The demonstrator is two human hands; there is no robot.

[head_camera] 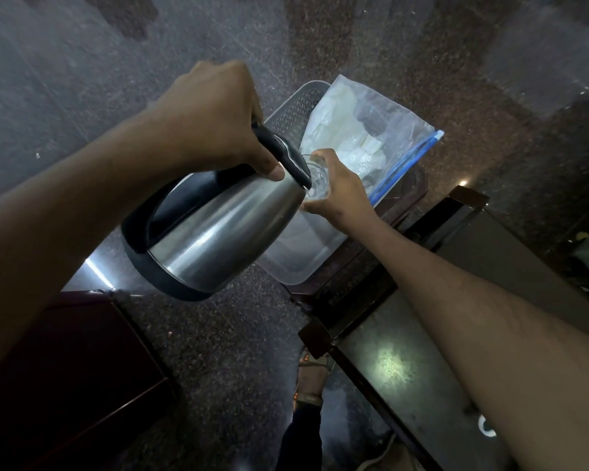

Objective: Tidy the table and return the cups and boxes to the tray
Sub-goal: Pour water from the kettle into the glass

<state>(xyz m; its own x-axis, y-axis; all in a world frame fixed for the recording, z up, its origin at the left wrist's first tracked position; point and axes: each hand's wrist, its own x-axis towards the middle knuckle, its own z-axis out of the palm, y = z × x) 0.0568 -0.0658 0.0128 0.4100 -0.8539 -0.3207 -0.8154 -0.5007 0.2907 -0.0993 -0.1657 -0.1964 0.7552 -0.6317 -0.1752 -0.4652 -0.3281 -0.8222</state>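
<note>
My left hand (215, 120) grips the black handle of a steel kettle (218, 232), which is tilted with its spout toward a clear glass cup (318, 180). My right hand (340, 192) is wrapped around that cup and holds it over a translucent plastic tray (296, 266). The kettle's lid end touches or nearly touches the cup's rim. A clear zip bag (371, 130) with a blue seal strip and pale contents lies across the far part of the tray. The kettle hides the tray's left side.
The tray rests on a small dark wooden stand (402, 205). A dark glass-topped table (405, 368) runs along the right, with a white ring-shaped object (487, 426) on it. A dark red cabinet (65, 368) stands lower left. My sandalled foot (312, 379) is on the speckled stone floor.
</note>
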